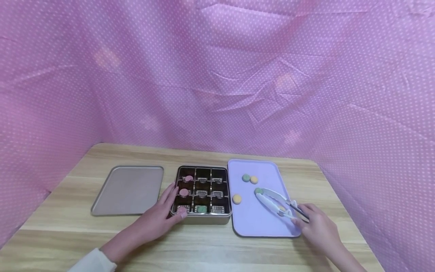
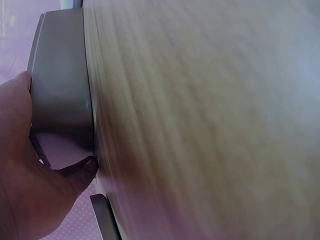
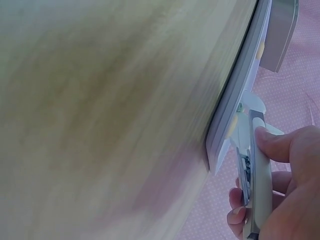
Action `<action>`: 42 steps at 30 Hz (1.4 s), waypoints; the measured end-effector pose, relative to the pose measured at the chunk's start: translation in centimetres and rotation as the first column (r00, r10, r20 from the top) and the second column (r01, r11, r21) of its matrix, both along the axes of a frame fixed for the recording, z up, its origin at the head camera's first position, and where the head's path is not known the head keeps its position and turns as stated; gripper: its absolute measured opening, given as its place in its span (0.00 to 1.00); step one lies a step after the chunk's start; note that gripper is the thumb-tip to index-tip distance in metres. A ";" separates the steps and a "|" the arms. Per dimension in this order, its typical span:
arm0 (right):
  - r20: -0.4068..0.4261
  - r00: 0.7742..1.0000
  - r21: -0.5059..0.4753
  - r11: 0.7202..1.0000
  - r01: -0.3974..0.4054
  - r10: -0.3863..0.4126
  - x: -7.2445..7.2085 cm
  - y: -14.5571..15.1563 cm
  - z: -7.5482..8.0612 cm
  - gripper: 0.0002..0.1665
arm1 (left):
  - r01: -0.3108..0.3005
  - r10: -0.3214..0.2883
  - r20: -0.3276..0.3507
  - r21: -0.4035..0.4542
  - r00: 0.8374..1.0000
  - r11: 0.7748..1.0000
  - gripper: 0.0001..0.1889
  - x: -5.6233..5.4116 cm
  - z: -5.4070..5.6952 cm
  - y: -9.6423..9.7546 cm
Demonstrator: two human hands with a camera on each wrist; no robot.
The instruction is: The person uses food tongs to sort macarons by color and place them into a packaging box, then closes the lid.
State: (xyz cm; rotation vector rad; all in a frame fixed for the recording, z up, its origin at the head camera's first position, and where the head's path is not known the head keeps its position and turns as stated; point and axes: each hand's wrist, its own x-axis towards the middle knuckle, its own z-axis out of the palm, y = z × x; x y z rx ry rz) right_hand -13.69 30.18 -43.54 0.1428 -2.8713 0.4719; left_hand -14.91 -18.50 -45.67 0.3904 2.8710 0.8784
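My right hand (image 1: 319, 228) grips a pair of tongs (image 1: 272, 202), with white tips and metal handles, over the lilac tray (image 1: 248, 225). At the tongs' tips is a green macaron (image 1: 259, 191). My left hand (image 1: 161, 215) rests against the front left corner of a metal tin (image 1: 210, 219), thumb along its front and fingers along its left side. The tin is divided into several compartments. Pink macarons (image 1: 183, 192) fill the left column, one per compartment, and a green macaron (image 1: 202, 209) lies in the front middle one.
Also on the tray are another green macaron (image 1: 246, 178) touching a yellow macaron (image 1: 253, 180), a yellow one (image 1: 236, 199) by the left edge, and one partly hidden under the tongs. A flat metal lid (image 1: 130, 190) lies left of the tin. Pink dotted cloth (image 1: 217, 94) surrounds the wooden table (image 1: 190, 245).
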 end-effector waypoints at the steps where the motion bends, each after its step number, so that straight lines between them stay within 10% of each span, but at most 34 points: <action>1: 0.001 1.000 -0.001 1.000 0.002 -0.002 0.0 0.0 0.0 0.33 | 0.004 -0.004 -0.001 0.000 1.000 1.000 0.53 0.0 0.0 0.0; 42: -0.143 0.983 -0.050 0.991 -0.125 0.117 0.2 -4.5 3.1 0.32 | 0.001 -0.001 0.012 0.000 1.000 1.000 0.54 -0.1 0.3 0.0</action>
